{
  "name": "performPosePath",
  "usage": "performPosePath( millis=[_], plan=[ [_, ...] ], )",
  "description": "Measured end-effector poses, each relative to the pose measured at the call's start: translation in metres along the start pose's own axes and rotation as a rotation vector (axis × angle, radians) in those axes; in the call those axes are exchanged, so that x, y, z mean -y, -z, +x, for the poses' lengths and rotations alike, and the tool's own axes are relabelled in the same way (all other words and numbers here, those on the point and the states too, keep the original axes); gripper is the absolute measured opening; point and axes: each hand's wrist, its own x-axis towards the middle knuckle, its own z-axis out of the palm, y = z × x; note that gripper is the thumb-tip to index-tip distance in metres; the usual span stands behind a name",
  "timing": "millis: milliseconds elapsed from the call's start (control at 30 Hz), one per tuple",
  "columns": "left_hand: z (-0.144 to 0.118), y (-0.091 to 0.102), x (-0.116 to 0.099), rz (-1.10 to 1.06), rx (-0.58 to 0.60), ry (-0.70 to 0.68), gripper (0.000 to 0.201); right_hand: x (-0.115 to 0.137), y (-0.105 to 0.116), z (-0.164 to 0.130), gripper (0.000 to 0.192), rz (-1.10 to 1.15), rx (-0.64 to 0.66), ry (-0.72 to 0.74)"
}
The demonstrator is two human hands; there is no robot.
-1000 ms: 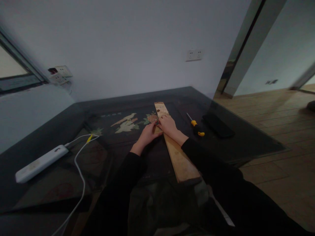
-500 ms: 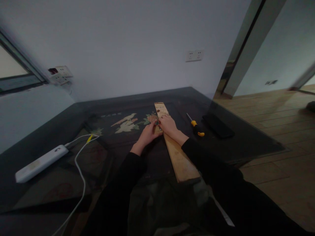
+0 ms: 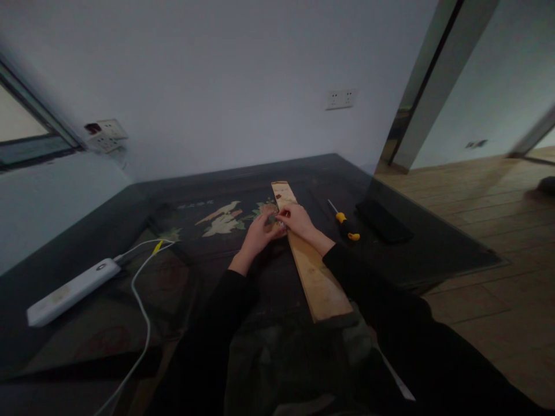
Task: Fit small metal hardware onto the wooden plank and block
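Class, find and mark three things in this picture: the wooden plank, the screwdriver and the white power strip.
wooden plank point(image 3: 318, 283), head view, bare near end of the board.
screwdriver point(image 3: 346, 223), head view, on its yellow and black handle.
white power strip point(image 3: 71, 290), head view, middle of its casing.

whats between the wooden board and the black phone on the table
In the head view, a screwdriver with a yellow and black handle lies on the dark table between the wooden board and the black phone.

screwdriver point(image 3: 346, 222), black phone point(image 3: 384, 221), white power strip point(image 3: 73, 292).
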Motion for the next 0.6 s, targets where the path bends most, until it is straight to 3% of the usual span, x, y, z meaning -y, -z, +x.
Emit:
performPosePath(
  millis=[233, 467, 600],
  plan=[
    [0.001, 0.009, -0.009, 0.043, -0.065, 0.054, 0.007, -0.004, -0.001, 0.000, 0.023, 0.101, 0.037, 0.011],
    [-0.002, 0.001, -0.004, -0.008, -0.076, 0.147, 0.010, -0.002, 0.001, -0.005, 0.023, 0.051, 0.082, 0.075],
    [-0.010, 0.024, 0.016, 0.034, -0.060, 0.208, 0.012, -0.005, 0.010, -0.011, 0.019, -0.060, 0.066, 0.033]
  ],
)
